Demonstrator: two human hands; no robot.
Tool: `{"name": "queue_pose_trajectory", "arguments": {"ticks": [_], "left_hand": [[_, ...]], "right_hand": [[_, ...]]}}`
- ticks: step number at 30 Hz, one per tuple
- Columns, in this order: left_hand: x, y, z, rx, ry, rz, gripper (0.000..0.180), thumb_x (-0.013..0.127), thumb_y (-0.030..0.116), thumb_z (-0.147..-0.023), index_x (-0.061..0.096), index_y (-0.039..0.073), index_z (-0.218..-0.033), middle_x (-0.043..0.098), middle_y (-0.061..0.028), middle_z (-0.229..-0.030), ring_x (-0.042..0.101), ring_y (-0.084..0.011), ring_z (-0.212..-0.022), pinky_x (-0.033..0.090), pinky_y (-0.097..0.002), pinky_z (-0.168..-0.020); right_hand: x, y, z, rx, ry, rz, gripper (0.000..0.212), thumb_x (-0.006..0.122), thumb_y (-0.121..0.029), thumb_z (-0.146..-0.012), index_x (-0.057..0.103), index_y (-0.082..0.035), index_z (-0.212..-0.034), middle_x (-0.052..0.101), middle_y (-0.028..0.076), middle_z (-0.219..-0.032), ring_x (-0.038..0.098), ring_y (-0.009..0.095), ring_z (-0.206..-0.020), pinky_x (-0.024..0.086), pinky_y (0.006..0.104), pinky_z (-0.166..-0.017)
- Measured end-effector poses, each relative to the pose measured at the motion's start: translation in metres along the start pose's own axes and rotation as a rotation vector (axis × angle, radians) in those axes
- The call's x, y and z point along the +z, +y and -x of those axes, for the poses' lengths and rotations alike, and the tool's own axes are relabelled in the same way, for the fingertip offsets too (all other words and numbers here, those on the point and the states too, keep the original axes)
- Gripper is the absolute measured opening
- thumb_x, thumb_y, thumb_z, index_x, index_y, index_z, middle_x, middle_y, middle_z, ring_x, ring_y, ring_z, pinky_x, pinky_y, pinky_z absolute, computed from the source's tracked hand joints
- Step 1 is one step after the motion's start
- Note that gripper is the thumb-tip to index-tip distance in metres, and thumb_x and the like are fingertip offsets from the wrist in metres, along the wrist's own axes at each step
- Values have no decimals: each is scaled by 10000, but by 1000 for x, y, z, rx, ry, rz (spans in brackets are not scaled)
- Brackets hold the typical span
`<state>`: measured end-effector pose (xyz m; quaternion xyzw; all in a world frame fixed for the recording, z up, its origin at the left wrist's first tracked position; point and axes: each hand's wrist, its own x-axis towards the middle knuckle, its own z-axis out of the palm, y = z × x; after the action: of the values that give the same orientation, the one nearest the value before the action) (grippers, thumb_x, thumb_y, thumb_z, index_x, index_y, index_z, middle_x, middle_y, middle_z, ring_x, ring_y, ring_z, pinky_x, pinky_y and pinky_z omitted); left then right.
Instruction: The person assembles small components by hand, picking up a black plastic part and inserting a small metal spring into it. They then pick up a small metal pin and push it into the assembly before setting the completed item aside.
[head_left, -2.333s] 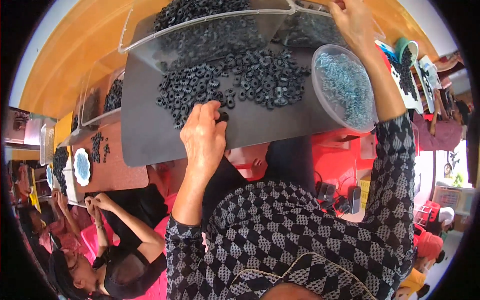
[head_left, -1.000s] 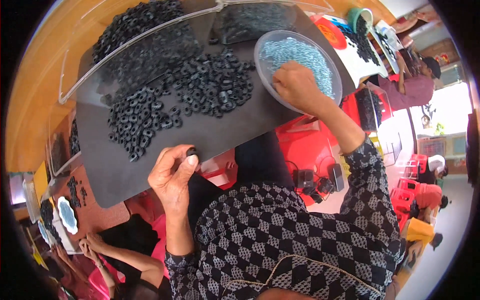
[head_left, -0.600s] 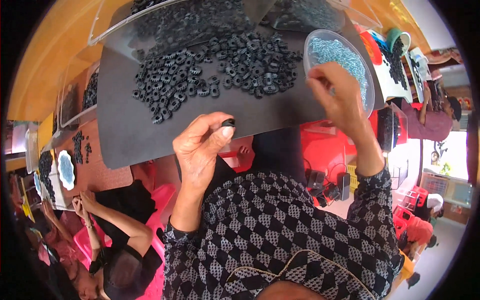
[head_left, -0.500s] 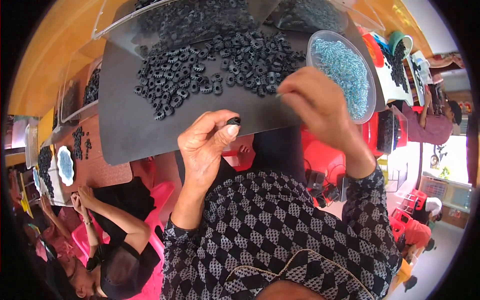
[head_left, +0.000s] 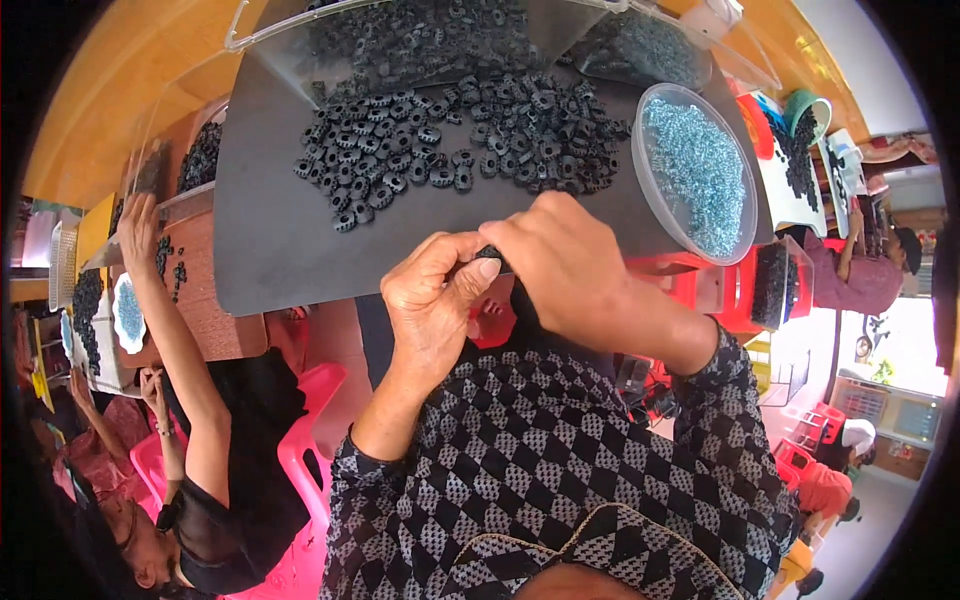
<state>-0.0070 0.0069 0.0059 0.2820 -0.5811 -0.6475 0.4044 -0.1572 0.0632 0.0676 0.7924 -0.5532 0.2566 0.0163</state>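
My left hand (head_left: 432, 300) pinches a small black ring-shaped part (head_left: 488, 253) between thumb and fingers, just over the near edge of a dark grey mat (head_left: 270, 240). My right hand (head_left: 565, 265) is closed against the same black part from the right, its fingertips meeting my left thumb. Whether it also holds a small metal piece is hidden. A heap of several black ring parts (head_left: 455, 135) lies on the mat beyond my hands. A round clear bowl of small silvery-blue pieces (head_left: 698, 172) stands at the mat's right end.
A clear plastic tray (head_left: 420, 40) of more black parts sits behind the heap. On the left another person's arm (head_left: 170, 320) reaches to a neighbouring brown table with black parts. A red stool (head_left: 720, 290) and pink chair (head_left: 300, 450) stand below. More workers sit at the right.
My right hand left the bowl of silvery pieces and came down to meet my left hand at the black part. My left hand kept holding that part near the mat's edge.
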Motion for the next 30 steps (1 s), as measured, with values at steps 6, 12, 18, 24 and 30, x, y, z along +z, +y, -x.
{"name": "queue_pose_trajectory", "arguments": {"ticks": [6, 12, 18, 24, 30], "left_hand": [[-1, 0, 0, 72, 24, -14, 149, 701, -8, -770, 649, -32, -907, 606, -27, -767, 537, -80, -694, 450, -217, -620], [-1, 8, -1, -49, 80, 199, 164, 691, 13, -792, 649, -59, -933, 645, -40, -884, 564, -96, -782, 473, -227, -724], [-7, 0, -4, -102, 102, 221, 189, 694, 18, -804, 651, -43, -978, 603, -9, -769, 536, -68, -673, 445, -195, -623], [-4, -3, -6, -49, 117, 234, 151, 670, 8, -806, 645, -50, -944, 650, -94, -764, 574, -113, -604, 481, -227, -534], [-4, -4, -5, -29, 107, 250, 151, 673, 4, -801, 649, -42, -944, 658, -87, -773, 571, -102, -609, 464, -213, -532]], "right_hand": [[16, -4, 4, -238, 182, 107, 496, 562, -95, -626, 502, 133, -1062, 526, 165, -846, 486, 251, -700, 413, 344, -600], [22, -21, 8, -88, 171, 126, 465, 590, -65, -638, 552, 101, -1071, 587, 220, -1010, 573, 308, -828, 469, 381, -692], [15, 30, -25, 175, 248, 26, 115, 608, -22, -785, 625, -15, -899, 616, 122, -800, 566, 298, -743, 450, 375, -639], [47, 83, -62, 77, 225, 227, 80, 606, -28, -674, 588, -40, -751, 584, 105, -747, 545, 301, -739, 455, 379, -626], [54, 81, -74, 61, -65, 431, 120, 629, -30, -628, 581, -24, -738, 597, 128, -773, 555, 294, -813, 467, 399, -727]]}}
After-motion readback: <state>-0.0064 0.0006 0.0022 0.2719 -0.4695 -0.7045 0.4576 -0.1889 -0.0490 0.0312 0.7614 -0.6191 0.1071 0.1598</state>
